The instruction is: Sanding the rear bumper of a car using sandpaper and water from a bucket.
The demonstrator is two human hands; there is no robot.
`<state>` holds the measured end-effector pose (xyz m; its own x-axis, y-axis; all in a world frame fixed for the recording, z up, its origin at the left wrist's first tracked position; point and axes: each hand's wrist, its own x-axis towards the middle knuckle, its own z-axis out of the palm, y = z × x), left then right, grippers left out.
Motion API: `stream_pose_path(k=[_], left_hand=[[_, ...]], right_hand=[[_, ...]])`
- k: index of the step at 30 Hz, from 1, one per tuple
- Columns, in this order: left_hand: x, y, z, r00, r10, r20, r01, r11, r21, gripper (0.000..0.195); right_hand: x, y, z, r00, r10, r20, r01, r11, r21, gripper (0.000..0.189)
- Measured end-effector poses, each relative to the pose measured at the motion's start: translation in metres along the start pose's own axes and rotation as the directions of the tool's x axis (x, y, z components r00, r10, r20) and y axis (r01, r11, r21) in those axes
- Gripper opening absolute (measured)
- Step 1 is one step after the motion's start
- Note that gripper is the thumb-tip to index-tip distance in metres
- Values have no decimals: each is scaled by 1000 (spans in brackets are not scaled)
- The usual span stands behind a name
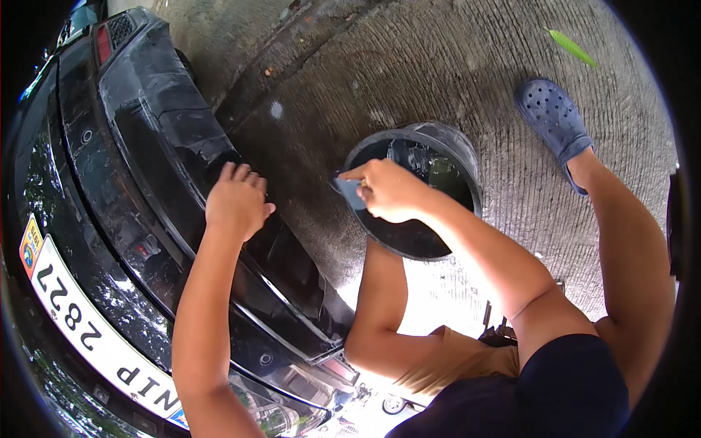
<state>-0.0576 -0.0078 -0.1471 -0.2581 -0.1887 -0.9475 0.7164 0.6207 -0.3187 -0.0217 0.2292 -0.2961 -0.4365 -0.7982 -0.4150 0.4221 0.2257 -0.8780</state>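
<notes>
My left hand (236, 202) lies palm down on the black rear bumper (186, 131) of a car, holding nothing, its fingers slightly apart. Dull grey, scuffed patches mark the bumper beyond it. Over the near rim of a black bucket (475, 180), my right hand (391, 189) pinches a thin bluish-grey flat piece (351, 192), with the index finger stretched along it. What that piece is made of, I cannot tell. Dark water (446, 172) with reflections fills part of the bucket, and my right forearm crosses above it.
The bucket stands on ridged concrete (493, 65), wet and dark near the car. My foot in a blue clog (553, 117) is planted to the right. A green leaf (572, 48) lies beyond it. The car's licence plate (104, 328) and red tail light (103, 45) are at the left.
</notes>
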Motion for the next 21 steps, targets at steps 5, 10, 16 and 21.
stream_pose_path(k=[5, 10, 16, 21], left_hand=[[29, 15, 1, 959, -231, 167, 187, 951, 246, 77], [-17, 45, 24, 998, -61, 31, 58, 996, 73, 64], [-81, 66, 28, 891, -89, -444, 31, 990, -137, 42], [-60, 70, 24, 845, -137, -518, 53, 983, -174, 29]], right_hand=[[20, 66, 22, 966, 61, -253, -72, 997, -36, 45], [34, 95, 29, 794, 491, -359, -306, 833, 461, 41], [60, 158, 28, 428, 695, -577, -609, 694, 384, 40], [52, 172, 35, 333, 638, -694, -529, 736, 422, 40]])
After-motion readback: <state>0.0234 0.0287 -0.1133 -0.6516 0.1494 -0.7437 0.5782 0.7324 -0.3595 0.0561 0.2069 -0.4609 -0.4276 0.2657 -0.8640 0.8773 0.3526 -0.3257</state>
